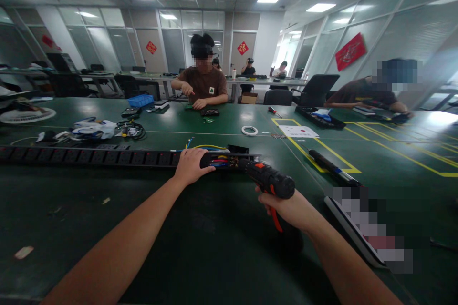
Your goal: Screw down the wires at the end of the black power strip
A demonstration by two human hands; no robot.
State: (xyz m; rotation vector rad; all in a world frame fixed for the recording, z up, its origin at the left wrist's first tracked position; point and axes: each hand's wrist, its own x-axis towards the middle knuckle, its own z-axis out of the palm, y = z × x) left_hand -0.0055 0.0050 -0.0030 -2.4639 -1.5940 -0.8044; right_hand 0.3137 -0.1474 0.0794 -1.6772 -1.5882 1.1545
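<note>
A long black power strip (96,158) with a row of sockets lies across the green table. Its right end is uncovered, and coloured wires (219,162) show inside. My left hand (191,166) is wrapped over the strip just left of these wires, its thumb on the near side. In my right hand (281,204) is a black and orange cordless screwdriver (270,178), gripped by its handle. Its front end points left at the strip's open end; whether the bit touches a screw there is too small to tell.
Farther back lie a white tape roll (249,130), a bundle of cables (130,129), a blue basket (140,100) and a red screwdriver (275,112). To the right are a black pen-shaped tool (332,167) and a partly blurred booklet (352,233). Co-workers sit across and to the right.
</note>
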